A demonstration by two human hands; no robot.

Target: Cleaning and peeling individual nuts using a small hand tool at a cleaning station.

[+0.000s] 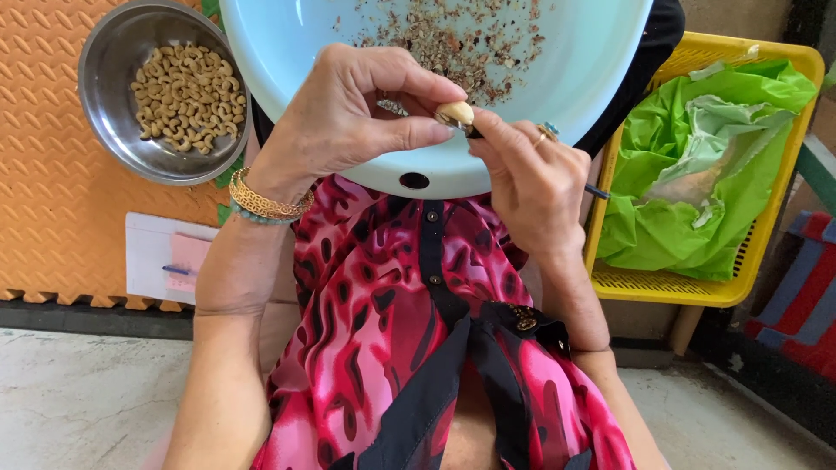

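Head view: at the upper middle of the frame, the left hand (348, 117) pinches a small, pale, curved cashew kernel (455, 113) between thumb and fingertips. The kernel looks light and hard yet brittle, likely to snap if squeezed. Its smooth, rounded surface may slip, so a hold on its two flat sides, as here, seems the safest.

The right hand (527, 178) is closed around a thin dark-handled metal tool (475, 132). The tool's tip touches the kernel, and its blue end pokes out past the hand toward the right. Both wrists bend inward so that the fingertips meet over the near rim of the large pale blue plastic basin (592, 61). Brown flakes of skin (461, 39) are scattered in the basin.

The left wrist carries gold bangles (266, 202), and the right hand wears a ring.

At the upper left, a round steel bowl (109, 113) holds a heap of peeled cashews (185, 96) and sits on an orange ribbed mat (43, 174). At the right, a yellow plastic basket (775, 226) holds a crumpled green plastic bag (697, 174). Below the hands lies the lap, in red and black patterned cloth.
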